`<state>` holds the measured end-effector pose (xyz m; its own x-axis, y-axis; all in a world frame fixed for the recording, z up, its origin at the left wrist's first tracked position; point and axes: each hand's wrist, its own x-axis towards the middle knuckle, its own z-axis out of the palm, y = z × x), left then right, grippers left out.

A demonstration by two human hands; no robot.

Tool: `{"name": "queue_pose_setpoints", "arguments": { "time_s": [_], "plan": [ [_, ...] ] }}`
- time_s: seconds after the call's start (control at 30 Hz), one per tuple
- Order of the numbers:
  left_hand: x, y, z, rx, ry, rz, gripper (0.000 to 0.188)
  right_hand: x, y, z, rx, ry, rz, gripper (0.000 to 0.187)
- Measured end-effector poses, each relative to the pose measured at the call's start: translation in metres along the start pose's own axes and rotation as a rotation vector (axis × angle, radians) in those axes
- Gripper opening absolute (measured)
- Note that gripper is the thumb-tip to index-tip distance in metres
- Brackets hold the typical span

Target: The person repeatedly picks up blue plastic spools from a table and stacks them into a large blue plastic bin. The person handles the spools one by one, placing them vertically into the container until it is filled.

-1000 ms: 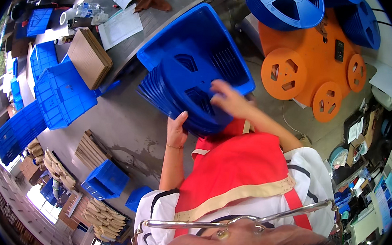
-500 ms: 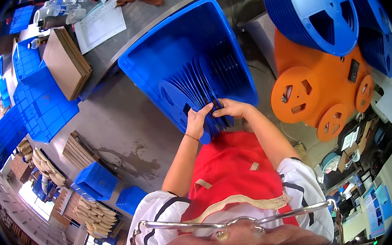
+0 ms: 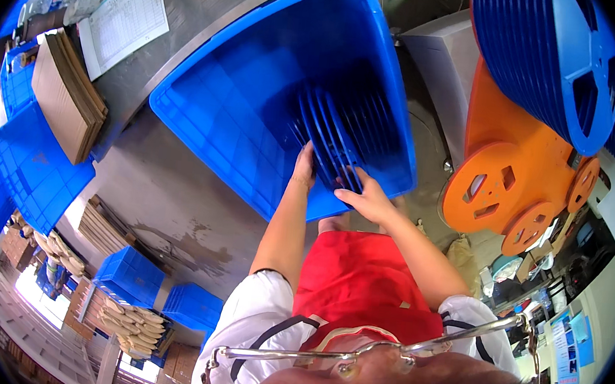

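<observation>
A large blue plastic bin [image 3: 213, 103] stands open in front of me. Inside, several thin blue plastic reels [image 3: 325, 129] are on edge, side by side, in its right part. My left hand [image 3: 304, 168] presses along the left side of the nearer reels, its fingers partly hidden behind them. At their near right edge, my right hand [image 3: 371, 200] grips the rims, with the thumb on the near side. The reels sit between both hands, fairly upright. Further reels behind them lie in dark shadow.
Right of the bin is an orange stand with round discs [image 3: 487, 186], with stacked blue reels [image 3: 546, 59] above it. A grey table [image 3: 191, 14] with papers [image 3: 124, 30] runs along the left. Cardboard sheets [image 3: 67, 98] and blue crates [image 3: 39, 161] are further left.
The reels that leaned over to the left now stand more upright and further right in the bin. My hands have moved apart, from close together to either side of the reels.
</observation>
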<state>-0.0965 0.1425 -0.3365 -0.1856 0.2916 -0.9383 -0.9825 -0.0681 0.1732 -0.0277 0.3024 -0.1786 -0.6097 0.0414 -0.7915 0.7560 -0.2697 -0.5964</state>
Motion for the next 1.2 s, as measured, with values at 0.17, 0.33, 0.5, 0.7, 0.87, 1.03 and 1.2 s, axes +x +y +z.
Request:
{"name": "queue_pose_setpoints", "arguments": {
  "time_s": [0.17,0.33,0.5,0.7,0.87,1.03,1.2],
  "plan": [
    [0.024,0.003,-0.01,0.304,0.236,-0.003,0.082,-0.034,-0.041,-0.006,-0.041,0.149,0.119,0.04],
    [0.022,-0.016,-0.026,0.113,0.061,0.008,0.085,-0.089,-0.082,0.024,0.035,0.032,-0.016,0.041],
    [0.0,-0.059,-0.016,0.253,0.162,0.157,0.076,-0.101,-0.115,0.055,0.024,-0.237,-0.231,0.047],
    [-0.023,-0.103,-0.012,0.736,0.438,0.547,0.066,-0.037,-0.103,0.093,0.016,-0.406,-0.389,0.049],
    [-0.069,-0.106,-0.002,1.31,0.212,0.274,0.059,0.036,-0.061,0.123,-0.069,-0.241,-0.238,0.044],
    [-0.126,-0.141,-0.024,1.012,0.122,0.269,0.045,0.115,0.035,0.115,-0.253,-0.095,0.055,0.062],
    [-0.182,-0.143,-0.041,0.763,0.288,0.336,0.038,0.125,0.109,0.1,-0.409,-0.035,0.016,0.071]
  ]
}}
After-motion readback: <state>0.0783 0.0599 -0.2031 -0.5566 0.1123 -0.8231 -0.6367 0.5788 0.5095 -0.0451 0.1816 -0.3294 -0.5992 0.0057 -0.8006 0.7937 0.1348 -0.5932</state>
